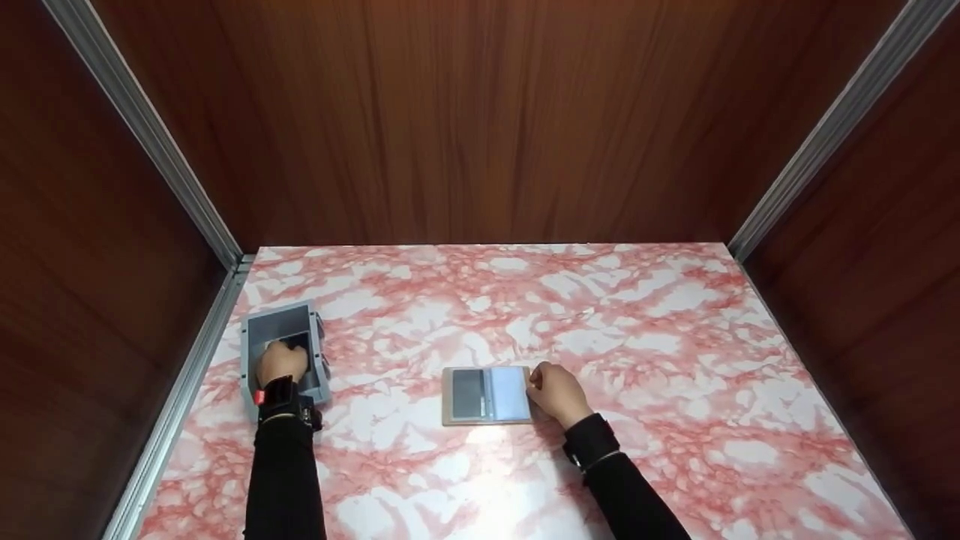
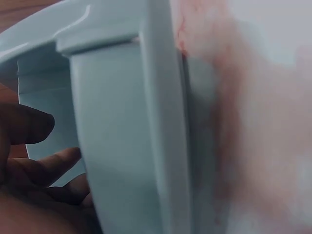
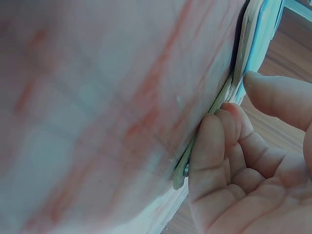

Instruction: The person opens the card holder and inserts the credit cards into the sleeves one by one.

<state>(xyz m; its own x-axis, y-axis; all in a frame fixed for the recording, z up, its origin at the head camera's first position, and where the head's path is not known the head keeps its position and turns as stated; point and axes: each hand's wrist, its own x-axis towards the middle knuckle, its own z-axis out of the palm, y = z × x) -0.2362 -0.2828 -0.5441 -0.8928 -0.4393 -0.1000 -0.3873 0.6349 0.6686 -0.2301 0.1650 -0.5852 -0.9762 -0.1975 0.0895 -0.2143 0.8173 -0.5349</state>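
On the left, my left hand [image 1: 282, 363] reaches down into a grey plastic bin [image 1: 319, 341]. A dark flat item [image 1: 300, 340] lies inside, partly hidden by the hand. The left wrist view has the thumb and fingers [image 2: 63, 161] apart beside the bin wall, with nothing between them. Near the middle, an open booklet [image 1: 469, 394] with a tan cover lies flat, showing a grey side and a pale, shiny side. My right hand [image 1: 559, 394] holds its right edge with curled fingers. A narrow strap with a metal snap [image 3: 185, 169] runs along these fingers in the right wrist view.
The table [image 1: 637, 330] has a red and white marbled top. Brown wood-look panels [image 1: 480, 120] close it in at the back and both sides, with metal rails [image 1: 202, 202] at the corners. The bin stands close to the left rail.
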